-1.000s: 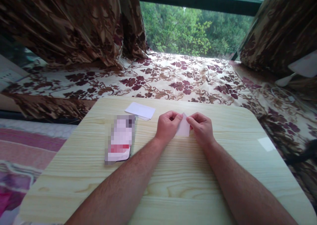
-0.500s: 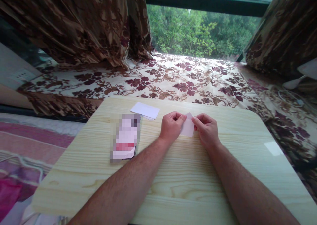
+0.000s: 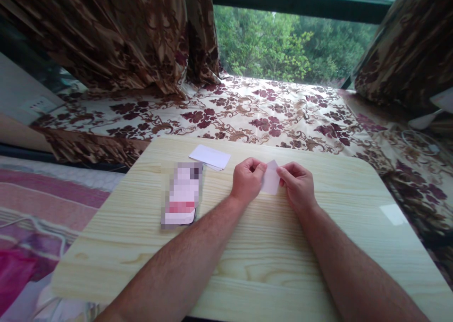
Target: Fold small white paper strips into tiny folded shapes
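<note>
A small white piece of paper [image 3: 271, 179] is held between my two hands, over the middle of the table. My left hand [image 3: 247, 178] is closed, pinching its left edge between thumb and curled fingers. At the upper right edge, my right hand [image 3: 297, 180] pinches it the same way, fingers curled under. Left of my hands, a small stack of white paper sheets [image 3: 210, 156] lies near the table's far edge. Nearer to me is a phone [image 3: 182, 192], blurred by pixels, lying flat beyond my left forearm.
The pale wood-grain table [image 3: 247, 256] has rounded corners. Behind it runs a window ledge covered in floral cloth [image 3: 269, 109], with patterned curtains [image 3: 141, 34] on both sides. A bed with pink striped bedding [image 3: 38, 194] is at left. A white cable [image 3: 421, 138] lies on the ledge at right.
The whole view has shifted slightly, so everything sits a little further right. Both hands keep their hold on the piece of paper, with almost no other movement.
</note>
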